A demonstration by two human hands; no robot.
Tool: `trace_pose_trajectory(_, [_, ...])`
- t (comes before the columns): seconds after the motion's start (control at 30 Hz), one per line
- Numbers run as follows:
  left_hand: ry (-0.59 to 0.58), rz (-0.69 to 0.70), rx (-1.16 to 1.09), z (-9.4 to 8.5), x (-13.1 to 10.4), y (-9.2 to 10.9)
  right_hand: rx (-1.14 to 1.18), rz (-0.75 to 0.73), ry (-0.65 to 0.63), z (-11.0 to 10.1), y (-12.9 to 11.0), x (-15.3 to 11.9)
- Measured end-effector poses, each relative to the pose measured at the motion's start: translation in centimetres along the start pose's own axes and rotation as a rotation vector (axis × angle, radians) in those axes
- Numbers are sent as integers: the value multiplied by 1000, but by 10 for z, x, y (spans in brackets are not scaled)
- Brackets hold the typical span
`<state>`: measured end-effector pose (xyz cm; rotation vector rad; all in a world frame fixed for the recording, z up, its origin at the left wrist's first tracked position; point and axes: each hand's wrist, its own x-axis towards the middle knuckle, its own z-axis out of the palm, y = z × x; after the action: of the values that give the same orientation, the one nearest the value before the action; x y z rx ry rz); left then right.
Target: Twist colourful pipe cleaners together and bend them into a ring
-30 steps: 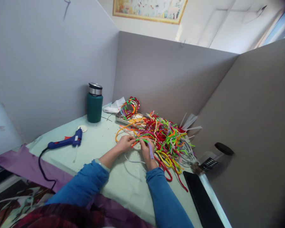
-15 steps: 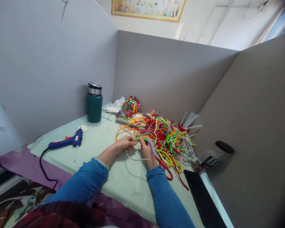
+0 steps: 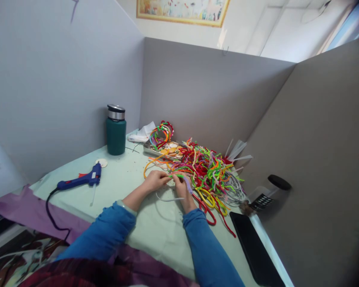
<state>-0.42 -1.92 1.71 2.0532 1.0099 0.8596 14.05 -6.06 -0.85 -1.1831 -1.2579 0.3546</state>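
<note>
My left hand [image 3: 157, 180] and my right hand [image 3: 182, 189] meet just above the table, fingertips almost touching. Both pinch a fuzzy pipe cleaner piece, green [image 3: 177, 175] between the fingers and light purple [image 3: 188, 185] where it trails over the back of my right hand. A thin pale wire [image 3: 169, 200] curves below the hands, its free end near my right wrist. How the wire joins the fuzzy piece is hidden by my fingers. Right behind the hands lies a tangled heap of coloured pipe cleaners [image 3: 208, 165].
A blue glue gun [image 3: 77, 181] with a black cord lies at the left, beside a pale disc [image 3: 101, 162]. Farther back stand a green bottle [image 3: 116, 137] and a metal tray [image 3: 151, 151] holding small pieces and coloured rings [image 3: 162, 135]. A black slab [image 3: 254, 247] lies at right. Grey partitions [image 3: 212, 91] enclose the table.
My left fingertips have come closer to my right ones along the green part. The whole view has shifted slightly; the pale wire still hangs below.
</note>
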Motion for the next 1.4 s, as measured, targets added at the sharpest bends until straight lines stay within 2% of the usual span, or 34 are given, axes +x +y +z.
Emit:
trace_pose_trajectory(0.17, [-134,-231,-333,-2,-1,2,29,12,-9,-1,-6,0])
trace_pose_trajectory(0.3, [-176,-361,-608,-6,-1,6,58,25,-12,-1,-12,-1])
trace_pose_trajectory(0.4, [-192,-419,-724,-8,-1,7,66,9,-22,-1,-15,-2])
trace_pose_trajectory(0.67, [-225,-360,-782,-5,-1,6,63,5,8,-2,-19,-1])
trace_pose_trajectory(0.9, [-207,-345,-756,-5,-1,5,57,-7,25,-2,-19,-2])
trace_pose_trajectory(0.97, [-178,-353,-757,-4,0,5,64,9,-7,-3,-17,-1])
trace_pose_trajectory(1.07, [-72,-366,-779,-5,2,3,50,23,-65,-5,-11,0])
trace_pose_trajectory(1.17, [47,-378,-828,-7,4,1,-72,-39,-44,-6,-4,-1])
trace_pose_trajectory(1.23, [86,-380,-871,-9,5,1,-222,-126,-70,-5,0,-3])
trace_pose_trajectory(1.4, [62,-388,-976,-12,5,3,-595,-281,-267,-2,0,-9])
